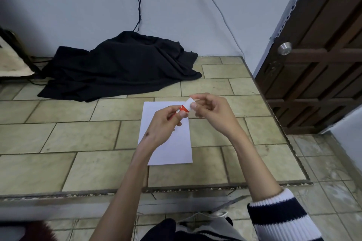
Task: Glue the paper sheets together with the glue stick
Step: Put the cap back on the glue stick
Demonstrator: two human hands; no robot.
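Both hands meet above the paper (172, 143), which lies flat on the tiled table (82, 135). The left hand (161, 125) wraps its fingers (183, 115) around the red barrel of the glue stick (181, 110), while the right hand (211, 112) pinches the white cap (189, 103) between thumb and forefinger, the other fingers curled loosely. The cap looks seated on the barrel or only just coming off; which one cannot be told.

The stick is small, light and rigid, with a smooth plastic body, so a firm grip round the barrel and a pinch on the cap should suit it. The paper is thin and limp and would likely slide on the tiles, so it probably needs a flat hand holding it near an edge. Only one sheet outline shows; whether more lie beneath is unclear. A dark cloth (121, 64) is heaped at the table's far side, well apart from the paper.
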